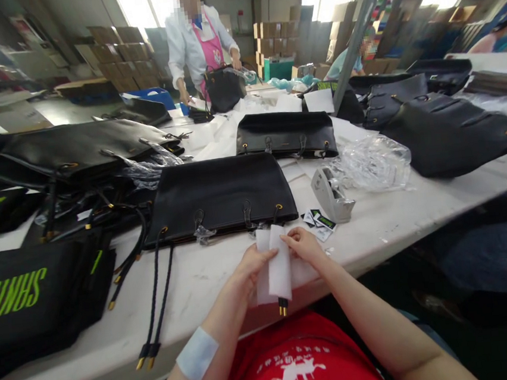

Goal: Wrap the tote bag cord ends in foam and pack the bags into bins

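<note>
Writing: a black fabric dust bag (pixel 31 301), left of the black leather tote bag (pixel 222 196), carries large neon-green block capitals. They are upside down from this view and I cannot read them fully. Small black card tags with green marks (pixel 321 220) lie just right of the tote's near edge, their print too small to read. The red shirt (pixel 301 358), nearer than the tote, has a white print with a row of characters, also illegible.

Hands: the left hand (pixel 247 271) is curled around the left side of a white foam sheet (pixel 279 265), grasping it. The right hand (pixel 303 245) pinches the sheet's upper right edge between thumb and fingertips. The sheet is wrapped around a cord end, and two gold metal tips (pixel 283 309) stick out below it. The sheet is held just in front of the tote's near edge, over the rim of the white table (pixel 395 224). A white plaster (pixel 197 353) is on the left forearm.

Surroundings: two dark cords with gold tips (pixel 152 319) run from the tote's near-left corner towards the table rim. A grey plastic dispenser (pixel 332 197) stands just right of the tote, with crumpled clear plastic film (pixel 372 163) beyond it. A second black leather bag (pixel 284 134) lies behind the tote. Far behind it, a person in a white coat and pink apron (pixel 196 40) has both hands at another black bag (pixel 223 88).
</note>
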{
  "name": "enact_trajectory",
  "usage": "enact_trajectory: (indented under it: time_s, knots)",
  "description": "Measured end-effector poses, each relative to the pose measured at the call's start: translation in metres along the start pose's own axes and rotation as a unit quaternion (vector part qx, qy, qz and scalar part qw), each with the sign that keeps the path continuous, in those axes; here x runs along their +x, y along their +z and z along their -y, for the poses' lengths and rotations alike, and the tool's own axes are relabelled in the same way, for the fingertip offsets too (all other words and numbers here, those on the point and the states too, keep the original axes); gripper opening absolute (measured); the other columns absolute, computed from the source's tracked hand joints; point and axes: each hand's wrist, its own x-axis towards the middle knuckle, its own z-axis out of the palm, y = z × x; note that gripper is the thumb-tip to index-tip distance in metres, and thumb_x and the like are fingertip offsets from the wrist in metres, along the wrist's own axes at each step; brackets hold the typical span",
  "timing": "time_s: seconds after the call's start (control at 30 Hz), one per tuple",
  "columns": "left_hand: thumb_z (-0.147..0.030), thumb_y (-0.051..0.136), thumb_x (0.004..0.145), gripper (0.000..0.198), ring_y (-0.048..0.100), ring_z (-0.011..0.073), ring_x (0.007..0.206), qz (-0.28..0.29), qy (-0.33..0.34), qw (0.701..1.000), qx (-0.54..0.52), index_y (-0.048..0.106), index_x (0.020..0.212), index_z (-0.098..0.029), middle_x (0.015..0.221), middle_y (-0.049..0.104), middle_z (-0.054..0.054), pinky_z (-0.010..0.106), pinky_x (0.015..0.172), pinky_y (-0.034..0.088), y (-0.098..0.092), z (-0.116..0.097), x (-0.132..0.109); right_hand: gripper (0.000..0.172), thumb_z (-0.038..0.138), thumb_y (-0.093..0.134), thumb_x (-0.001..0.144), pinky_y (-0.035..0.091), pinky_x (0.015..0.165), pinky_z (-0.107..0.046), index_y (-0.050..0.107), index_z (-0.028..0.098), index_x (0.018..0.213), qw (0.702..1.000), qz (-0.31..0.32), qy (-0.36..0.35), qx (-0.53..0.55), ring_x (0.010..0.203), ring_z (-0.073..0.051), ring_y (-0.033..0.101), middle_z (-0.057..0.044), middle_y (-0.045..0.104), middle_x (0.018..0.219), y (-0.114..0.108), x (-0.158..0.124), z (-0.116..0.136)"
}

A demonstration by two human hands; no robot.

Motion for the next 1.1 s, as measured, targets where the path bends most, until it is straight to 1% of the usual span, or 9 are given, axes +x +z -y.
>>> enact_trajectory:
  time_s: [0.13,0.27,0.33,0.43,0.53,0.67,0.8,0.97,1.1]
  knots:
    - [-0.033,0.084,0.056,0.053,0.068,0.0272,0.088,0.018,0.013,0.998,0.062,0.068,0.102,-0.011,0.1,0.073,0.013,0.034,0.077,0.055,-0.011,-0.015,-0.001,0.032,0.048,0.058,0.087,0.024,0.033,-0.019,0.056,0.017,0.081,0.991,0.107,0.078,0.01,0.034,-0.008,0.039,0.005,0.047,0.044,0.008,0.011,0.015]
    - [-0.026,0.08,0.057,0.043,0.067,0.0283,0.088,-0.007,0.035,0.99,0.14,0.071,0.096,-0.01,0.094,0.074,0.01,0.033,0.077,0.053,-0.023,-0.026,0.001,0.035,0.049,0.055,0.088,0.025,0.033,-0.018,0.054,0.017,0.073,0.986,0.134,0.098,0.008,0.032,-0.007,0.037,0.005,0.045,0.041,0.024,0.017,0.025]
    - [-0.023,0.076,0.061,0.034,0.068,0.0279,0.086,-0.029,0.053,0.97,0.234,0.072,0.093,-0.013,0.09,0.074,0.008,0.032,0.075,0.052,-0.026,-0.03,0.001,0.037,0.052,0.054,0.086,0.024,0.031,-0.018,0.052,0.018,0.071,0.986,0.127,0.106,-0.003,0.031,-0.008,0.035,0.004,0.044,0.039,0.032,0.018,0.027]
    - [-0.021,0.072,0.064,0.026,0.067,0.0283,0.083,-0.057,0.086,0.921,0.376,0.074,0.089,-0.018,0.088,0.074,0.007,0.032,0.075,0.049,-0.026,-0.036,0.001,0.039,0.053,0.054,0.085,0.022,0.03,-0.02,0.052,0.019,0.068,0.987,0.11,0.113,-0.026,0.029,-0.009,0.034,0.003,0.043,0.038,0.039,0.018,0.028]
    - [-0.021,0.072,0.063,0.023,0.066,0.0284,0.083,-0.071,0.1,0.899,0.42,0.074,0.086,-0.02,0.085,0.073,0.007,0.031,0.075,0.048,-0.024,-0.04,0.001,0.034,0.049,0.054,0.085,0.027,0.031,-0.022,0.053,0.019,0.068,0.989,0.087,0.108,-0.045,0.03,-0.011,0.038,0.001,0.047,0.04,0.043,0.018,0.029]
    - [-0.019,0.073,0.059,0.022,0.065,0.0265,0.078,-0.07,0.096,0.891,0.438,0.073,0.08,-0.02,0.079,0.072,0.006,0.03,0.076,0.048,-0.023,-0.048,0.007,0.023,0.039,0.051,0.085,0.035,0.034,-0.024,0.055,0.017,0.083,0.993,0.051,0.095,-0.056,0.033,-0.016,0.048,0.0,0.051,0.042,0.046,0.018,0.025]
    - [-0.019,0.078,0.052,0.023,0.065,0.026,0.073,-0.043,0.07,0.893,0.442,0.073,0.074,-0.019,0.069,0.068,0.004,0.03,0.074,0.048,-0.026,-0.058,0.018,0.021,0.033,0.051,0.085,0.037,0.037,-0.024,0.054,0.015,0.093,0.994,0.036,0.074,-0.066,0.036,-0.017,0.051,0.002,0.052,0.042,0.047,0.018,0.016]
    - [-0.033,0.082,0.054,0.025,0.065,0.0254,0.073,-0.008,0.014,0.913,0.407,0.073,0.072,-0.018,0.07,0.068,0.004,0.031,0.07,0.051,-0.03,-0.063,0.029,0.014,0.028,0.054,0.082,0.039,0.042,-0.023,0.056,0.015,0.088,0.995,0.01,0.021,-0.101,0.044,-0.017,0.057,-0.001,0.058,0.053,0.045,0.018,0.007]
    - [-0.025,0.083,0.048,0.019,0.065,0.0281,0.072,-0.012,-0.013,0.918,0.395,0.068,0.058,-0.02,0.059,0.063,0.002,0.035,0.07,0.052,-0.027,-0.061,0.037,0.014,0.029,0.058,0.08,0.04,0.05,-0.022,0.058,0.014,0.08,0.989,-0.027,-0.013,-0.144,0.059,-0.018,0.062,-0.006,0.064,0.064,0.044,0.019,0.004]
